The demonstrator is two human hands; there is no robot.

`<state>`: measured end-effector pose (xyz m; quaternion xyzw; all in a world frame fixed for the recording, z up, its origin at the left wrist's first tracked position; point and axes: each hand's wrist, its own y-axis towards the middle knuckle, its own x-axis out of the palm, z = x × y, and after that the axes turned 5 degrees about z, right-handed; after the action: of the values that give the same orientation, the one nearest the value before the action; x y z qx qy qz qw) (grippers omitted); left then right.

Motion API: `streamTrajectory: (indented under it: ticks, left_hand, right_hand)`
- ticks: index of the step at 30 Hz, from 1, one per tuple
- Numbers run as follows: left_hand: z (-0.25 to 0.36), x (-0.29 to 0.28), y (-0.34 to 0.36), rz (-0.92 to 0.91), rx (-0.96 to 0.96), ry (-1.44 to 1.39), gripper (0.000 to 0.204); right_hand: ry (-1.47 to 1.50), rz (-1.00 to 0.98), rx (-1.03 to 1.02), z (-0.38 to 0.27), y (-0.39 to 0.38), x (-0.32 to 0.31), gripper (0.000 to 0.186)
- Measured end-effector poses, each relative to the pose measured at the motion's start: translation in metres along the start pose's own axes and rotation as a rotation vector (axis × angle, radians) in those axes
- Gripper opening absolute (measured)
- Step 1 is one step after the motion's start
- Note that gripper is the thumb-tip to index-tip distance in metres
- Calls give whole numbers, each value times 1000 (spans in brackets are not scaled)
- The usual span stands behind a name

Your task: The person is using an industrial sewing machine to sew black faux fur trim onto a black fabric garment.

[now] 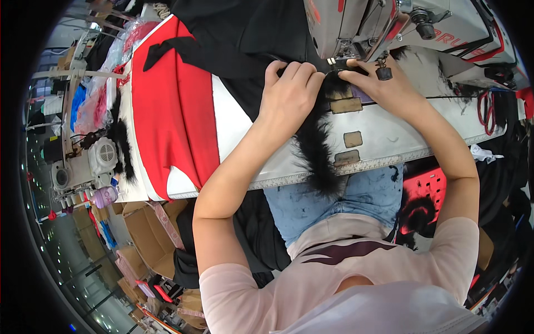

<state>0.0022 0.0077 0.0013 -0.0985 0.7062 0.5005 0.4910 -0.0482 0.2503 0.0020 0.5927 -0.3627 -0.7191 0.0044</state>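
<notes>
Head view: fur strip [317, 150] runs from the needle area of the machine [356, 28] down across the table [395, 125], loose end hanging past front edge, over the lap. Upper end is at the presser foot w/ black cloth [245, 33]; the long lower part looks unattached, so prob. a good bit left. Stitched length: can't tell, seam hidden by hands + machine head.

L hand [292, 92]: fingers bent, close tog., down on cloth/fur just left of foot; pinched or only pressing, can't tell. R hand [384, 83]: thumb + index a bit apart at fur edge just right of foot, other fingers hidden; grip n/a to tell.

Around: red cloth [167, 111] twd left end of table, reaching front edge; black cloth overlaps its top. Fur scraps [119, 139] along left edge. Tape patches [346, 104] btw foot and front edge. Red cord [485, 113] nr right end. In the way: machine head blocks R fingertips; fur end dangles free off front edge.
</notes>
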Motion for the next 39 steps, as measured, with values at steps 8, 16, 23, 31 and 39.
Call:
streamTrajectory:
  ticks: [8, 16, 23, 31, 39]
  left_hand:
    - [6, 6, 0, 30, -57, 50, 18]
    - [22, 1, 1, 30, -185, 184, 22]
    - [16, 4, 2, 13, -105, 172, 19]
    - [2, 8, 5, 23, 10, 178, 19]
    - [-17, 13, 17, 86, 141, 186, 16]
  right_hand:
    - [181, 42, 17, 0, 15, 3, 25]
    - [73, 180, 65, -1, 10, 14, 22]
    - [27, 214, 108, 2, 2, 24, 25]
    - [58, 167, 194, 6, 7, 24, 18]
    - [105, 67, 280, 9, 11, 23, 17]
